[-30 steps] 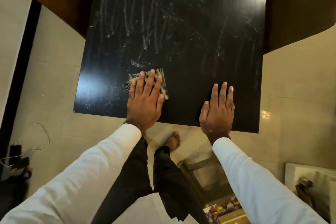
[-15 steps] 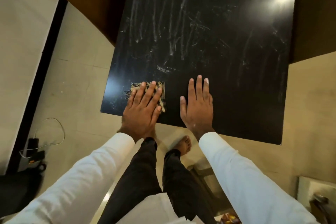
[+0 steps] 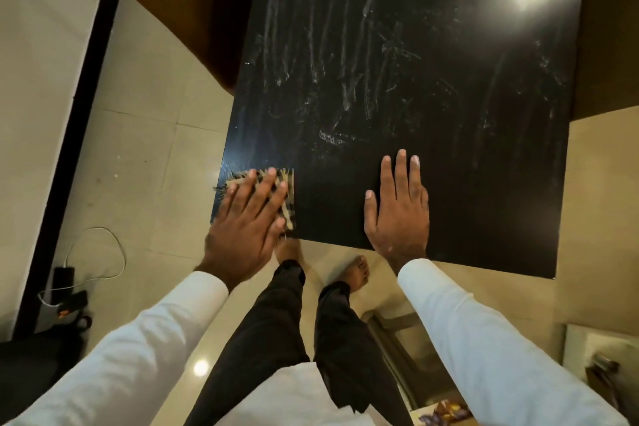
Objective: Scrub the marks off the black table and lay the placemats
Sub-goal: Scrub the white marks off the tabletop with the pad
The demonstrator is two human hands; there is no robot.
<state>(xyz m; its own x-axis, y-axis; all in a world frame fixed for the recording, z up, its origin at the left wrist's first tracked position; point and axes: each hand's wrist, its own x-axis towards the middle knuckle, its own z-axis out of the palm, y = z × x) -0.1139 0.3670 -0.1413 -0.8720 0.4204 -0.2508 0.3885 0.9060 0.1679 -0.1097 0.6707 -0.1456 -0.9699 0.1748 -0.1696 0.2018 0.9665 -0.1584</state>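
The black table (image 3: 432, 86) fills the upper middle of the head view, streaked with whitish marks across its far and middle parts. At its near left corner lies a small checked, frayed scrub cloth (image 3: 288, 188). My left hand (image 3: 247, 230) presses flat on that cloth, fingers spread, covering most of it. My right hand (image 3: 399, 209) rests flat and bare on the table near the front edge, to the right of the cloth, holding nothing. No placemats are in view.
Brown chairs stand at the table's far left (image 3: 179, 0) and right (image 3: 608, 45). Beige tile floor surrounds the table. A white cable and black charger (image 3: 69, 284) lie on the floor at left. My bare feet (image 3: 356, 271) stand under the front edge.
My left hand has slid the cloth leftward along the front edge to the near left corner. My right hand has also moved left and stays flat on the table.
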